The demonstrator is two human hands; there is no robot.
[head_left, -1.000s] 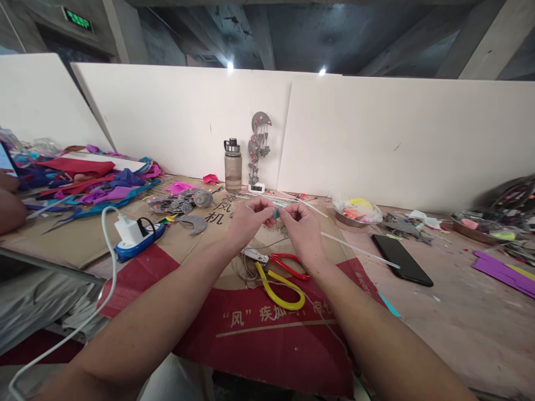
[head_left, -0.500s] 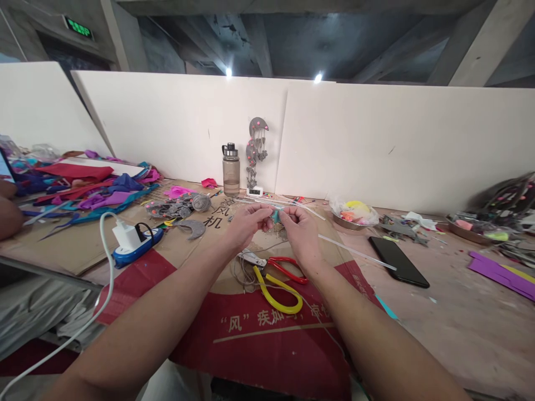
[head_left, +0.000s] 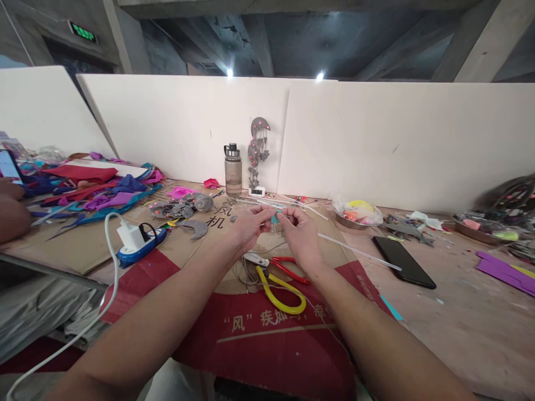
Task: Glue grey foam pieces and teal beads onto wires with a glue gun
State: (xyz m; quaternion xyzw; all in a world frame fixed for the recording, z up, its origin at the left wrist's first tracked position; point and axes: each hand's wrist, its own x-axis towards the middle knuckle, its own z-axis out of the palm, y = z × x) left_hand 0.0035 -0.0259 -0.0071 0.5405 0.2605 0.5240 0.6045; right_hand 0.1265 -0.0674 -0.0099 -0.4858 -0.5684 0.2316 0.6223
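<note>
Both hands meet above the cardboard [head_left: 251,303] at the middle. My left hand [head_left: 253,225] pinches a small teal piece [head_left: 275,218] from the left, and my right hand [head_left: 297,227] grips its other side. Just below them lie scissors [head_left: 285,306] with one yellow and one red handle, blades toward the upper left. A thin grey string [head_left: 246,278] loops around the blades and runs under my right forearm. Behind the hands are a grey crescent [head_left: 195,229] and a ball of grey yarn [head_left: 204,202], both to the left.
A water bottle [head_left: 233,171] and a hanging crescent ornament [head_left: 259,147] stand at the white board. On the right are a phone [head_left: 403,262], a clear stick [head_left: 359,250] and a bowl [head_left: 355,224]. A blue power strip [head_left: 141,248] and another person's hand [head_left: 12,209] are left.
The whole view has shifted slightly, so objects sit a little farther right. Both hands still hold the teal piece, and more of it shows below the fingertips. A phone at the far left shows more.
</note>
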